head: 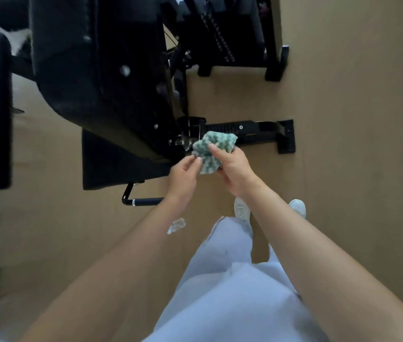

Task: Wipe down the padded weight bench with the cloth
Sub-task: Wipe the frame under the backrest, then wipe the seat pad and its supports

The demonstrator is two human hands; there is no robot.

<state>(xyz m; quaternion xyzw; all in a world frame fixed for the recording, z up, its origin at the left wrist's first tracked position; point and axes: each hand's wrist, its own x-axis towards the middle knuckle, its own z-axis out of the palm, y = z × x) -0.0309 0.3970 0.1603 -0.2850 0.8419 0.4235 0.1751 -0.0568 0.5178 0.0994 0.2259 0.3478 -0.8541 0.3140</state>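
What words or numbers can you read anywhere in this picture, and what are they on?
None can be read.
The weight stack has a column of pale marks, too blurred to read.
The handle bar under the bench has a small white band, too small to read.
The cloth, held by the left hand and right hand, shows only a green and white pattern.

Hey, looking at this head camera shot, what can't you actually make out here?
- Head view: the bench pad is dark and blurred, so dirt or wiped areas can't be judged.
- The cloth is bunched between the left hand and right hand; its full shape is hidden.
- The clear object on the floor is too blurred to identify.
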